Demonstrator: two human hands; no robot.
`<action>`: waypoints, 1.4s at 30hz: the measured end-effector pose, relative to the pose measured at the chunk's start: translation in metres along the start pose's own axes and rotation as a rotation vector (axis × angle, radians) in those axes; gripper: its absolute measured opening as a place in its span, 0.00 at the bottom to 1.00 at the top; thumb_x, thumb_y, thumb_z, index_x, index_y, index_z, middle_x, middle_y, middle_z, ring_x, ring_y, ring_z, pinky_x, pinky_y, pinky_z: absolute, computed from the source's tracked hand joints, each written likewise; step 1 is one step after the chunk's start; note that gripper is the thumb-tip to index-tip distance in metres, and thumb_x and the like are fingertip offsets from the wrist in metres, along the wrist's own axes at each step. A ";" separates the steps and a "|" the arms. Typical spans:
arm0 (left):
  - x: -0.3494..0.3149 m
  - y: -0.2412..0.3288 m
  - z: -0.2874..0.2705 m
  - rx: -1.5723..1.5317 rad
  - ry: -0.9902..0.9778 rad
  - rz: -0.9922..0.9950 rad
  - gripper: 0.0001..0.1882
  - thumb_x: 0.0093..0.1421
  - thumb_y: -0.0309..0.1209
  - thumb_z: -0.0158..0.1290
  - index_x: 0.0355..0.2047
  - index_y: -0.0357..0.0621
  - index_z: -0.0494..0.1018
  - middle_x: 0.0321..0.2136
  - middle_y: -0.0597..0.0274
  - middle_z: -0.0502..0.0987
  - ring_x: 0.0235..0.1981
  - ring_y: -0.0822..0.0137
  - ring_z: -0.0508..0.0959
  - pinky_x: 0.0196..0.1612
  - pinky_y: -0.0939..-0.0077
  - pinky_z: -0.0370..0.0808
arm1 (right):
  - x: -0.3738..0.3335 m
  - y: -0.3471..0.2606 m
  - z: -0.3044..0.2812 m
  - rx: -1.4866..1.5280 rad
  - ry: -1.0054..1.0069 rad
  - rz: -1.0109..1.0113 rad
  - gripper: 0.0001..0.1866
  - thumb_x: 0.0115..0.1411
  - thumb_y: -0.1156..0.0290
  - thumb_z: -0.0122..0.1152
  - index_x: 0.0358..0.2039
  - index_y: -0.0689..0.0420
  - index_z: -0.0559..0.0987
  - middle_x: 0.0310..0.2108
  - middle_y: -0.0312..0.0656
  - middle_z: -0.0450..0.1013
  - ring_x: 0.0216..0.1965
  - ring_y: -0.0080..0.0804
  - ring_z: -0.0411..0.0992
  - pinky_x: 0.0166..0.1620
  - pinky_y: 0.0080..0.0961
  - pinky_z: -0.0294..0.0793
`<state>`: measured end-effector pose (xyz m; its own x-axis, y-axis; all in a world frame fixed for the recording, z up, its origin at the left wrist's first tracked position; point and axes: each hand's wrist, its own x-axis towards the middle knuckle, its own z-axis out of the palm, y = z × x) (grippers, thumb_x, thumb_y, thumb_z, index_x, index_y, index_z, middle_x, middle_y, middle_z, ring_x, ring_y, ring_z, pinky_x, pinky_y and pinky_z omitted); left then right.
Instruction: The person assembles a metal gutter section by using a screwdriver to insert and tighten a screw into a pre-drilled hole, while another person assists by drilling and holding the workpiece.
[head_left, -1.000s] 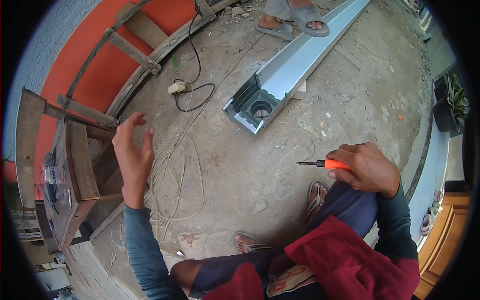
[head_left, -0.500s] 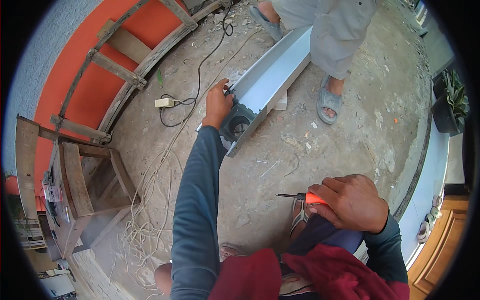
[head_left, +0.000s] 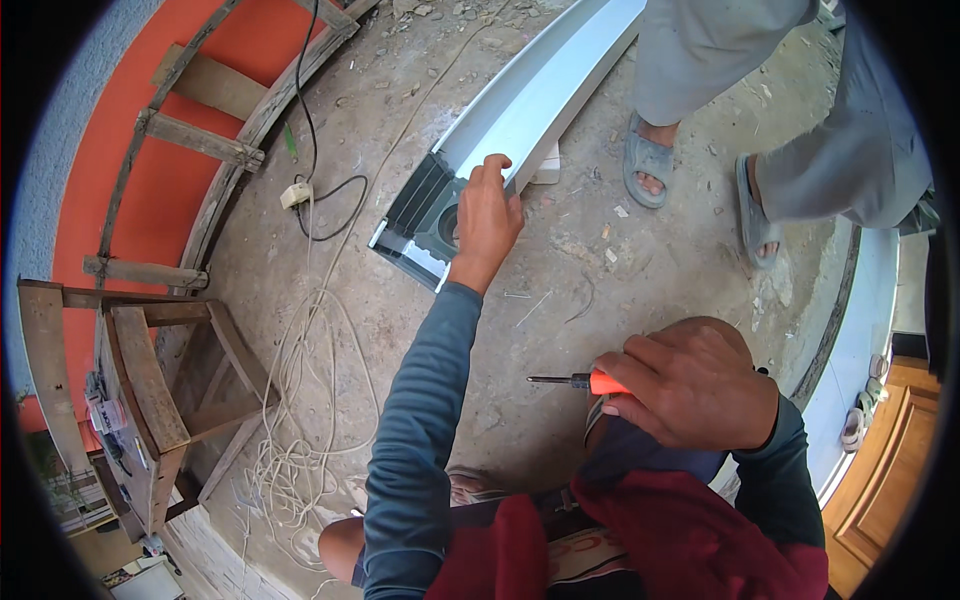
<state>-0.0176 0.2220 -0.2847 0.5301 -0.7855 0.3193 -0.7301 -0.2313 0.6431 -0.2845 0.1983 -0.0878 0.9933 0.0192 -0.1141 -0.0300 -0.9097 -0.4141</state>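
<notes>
My left hand is at the right rim of a dark grey outlet fitting with a round hole, its fingers curled over that edge. The hand covers part of the hole. The fitting sits at the near end of a long white rain gutter, which lies on the ground and runs away to the upper right. In front of my right knee, my right hand is closed round the orange handle of a screwdriver. Its metal shaft points left, apart from the gutter.
A co-worker in grey trousers and sandals stands right of the gutter. Loose pale cord tangles at left beside a wooden stool. A white socket block with black cable lies nearby. A nail lies on the rough ground.
My left hand has shifted from the fitting's left rim to its right rim. The co-worker has stepped to the right, away from the gutter. My right hand still holds the screwdriver.
</notes>
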 end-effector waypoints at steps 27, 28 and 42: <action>-0.124 -0.038 -0.080 -0.054 0.005 -0.237 0.23 0.51 0.22 0.61 0.49 0.46 0.75 0.37 0.59 0.80 0.49 0.59 0.77 0.57 0.58 0.58 | -0.008 0.001 -0.012 0.352 0.236 0.017 0.18 0.53 0.71 0.69 0.44 0.62 0.77 0.32 0.43 0.78 0.31 0.35 0.77 0.36 0.26 0.73; -0.129 -0.043 -0.070 -0.106 0.077 -0.228 0.18 0.50 0.23 0.62 0.44 0.46 0.77 0.37 0.59 0.78 0.53 0.57 0.74 0.56 0.57 0.55 | -0.006 0.010 -0.020 0.491 0.209 0.043 0.18 0.53 0.74 0.68 0.44 0.63 0.77 0.34 0.42 0.79 0.32 0.29 0.77 0.38 0.22 0.73; -0.139 -0.047 -0.045 0.064 0.234 -0.107 0.13 0.54 0.27 0.60 0.42 0.45 0.80 0.37 0.61 0.79 0.57 0.57 0.70 0.56 0.48 0.52 | 0.090 0.057 0.208 0.687 0.628 0.270 0.12 0.60 0.74 0.67 0.43 0.63 0.78 0.34 0.44 0.80 0.34 0.25 0.78 0.37 0.23 0.76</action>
<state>-0.0377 0.3681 -0.3280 0.6857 -0.6023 0.4087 -0.6861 -0.3475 0.6391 -0.2204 0.2347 -0.3093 0.8159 -0.5613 0.1384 -0.1262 -0.4066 -0.9049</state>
